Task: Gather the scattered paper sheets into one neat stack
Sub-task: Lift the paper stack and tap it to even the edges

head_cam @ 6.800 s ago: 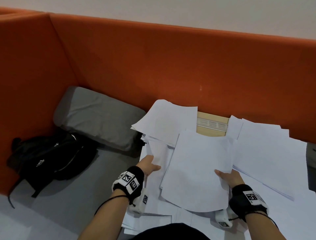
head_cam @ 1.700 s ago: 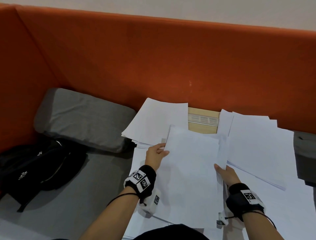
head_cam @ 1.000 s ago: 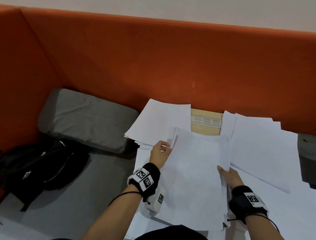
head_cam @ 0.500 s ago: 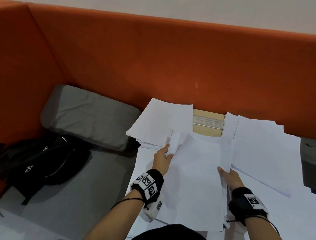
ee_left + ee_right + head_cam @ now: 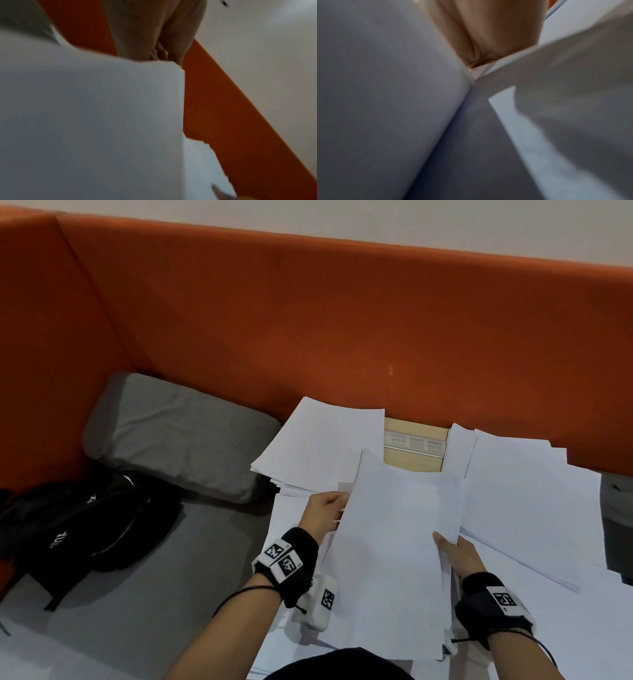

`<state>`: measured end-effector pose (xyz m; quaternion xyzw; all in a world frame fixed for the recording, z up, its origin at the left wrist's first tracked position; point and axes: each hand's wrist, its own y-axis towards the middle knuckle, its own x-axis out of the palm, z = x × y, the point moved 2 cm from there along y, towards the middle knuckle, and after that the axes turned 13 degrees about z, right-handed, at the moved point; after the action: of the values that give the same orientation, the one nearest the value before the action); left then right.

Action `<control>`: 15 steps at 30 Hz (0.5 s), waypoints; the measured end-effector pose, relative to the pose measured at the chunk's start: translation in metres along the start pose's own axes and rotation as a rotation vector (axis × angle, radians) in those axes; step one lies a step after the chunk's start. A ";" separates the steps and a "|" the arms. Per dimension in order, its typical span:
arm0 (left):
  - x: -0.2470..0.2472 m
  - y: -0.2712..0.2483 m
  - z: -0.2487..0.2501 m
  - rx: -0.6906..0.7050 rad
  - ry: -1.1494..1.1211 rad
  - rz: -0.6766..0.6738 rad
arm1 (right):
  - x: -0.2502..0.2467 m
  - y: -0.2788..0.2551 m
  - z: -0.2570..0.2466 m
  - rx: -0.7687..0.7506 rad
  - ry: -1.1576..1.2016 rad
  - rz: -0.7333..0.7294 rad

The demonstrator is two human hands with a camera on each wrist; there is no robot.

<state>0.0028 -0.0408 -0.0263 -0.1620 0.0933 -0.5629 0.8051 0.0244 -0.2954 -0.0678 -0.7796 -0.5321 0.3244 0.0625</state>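
Your left hand [image 5: 323,510] and right hand [image 5: 457,554] each clamp a side edge of the stack [image 5: 394,559] held between them; loose sheets [image 5: 534,508] lie just right of your right hand, more beyond your left

Orange padded partition [image 5: 342,330]; grey cushion [image 5: 178,436] against it; black backpack [image 5: 85,529] beside the cushion.

An orange padded wall [image 5: 308,320] fills the top and left of the frame. Above it is a pale wall [image 5: 411,220]. A grey cushion [image 5: 178,436] lies at middle left on a grey seat [image 5: 144,594]. A black bag [image 5: 78,525] sits at lower left.
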 end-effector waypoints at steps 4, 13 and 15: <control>0.004 -0.006 0.006 -0.040 -0.045 -0.085 | -0.001 0.002 0.000 -0.003 -0.029 -0.001; 0.007 0.002 -0.003 0.271 0.307 0.221 | -0.001 0.004 0.001 0.009 -0.060 0.003; 0.008 0.003 -0.009 0.265 0.457 0.154 | -0.001 0.005 0.002 0.010 -0.045 0.004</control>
<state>0.0053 -0.0487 -0.0352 0.0835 0.2099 -0.5293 0.8178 0.0271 -0.2989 -0.0716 -0.7728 -0.5302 0.3447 0.0538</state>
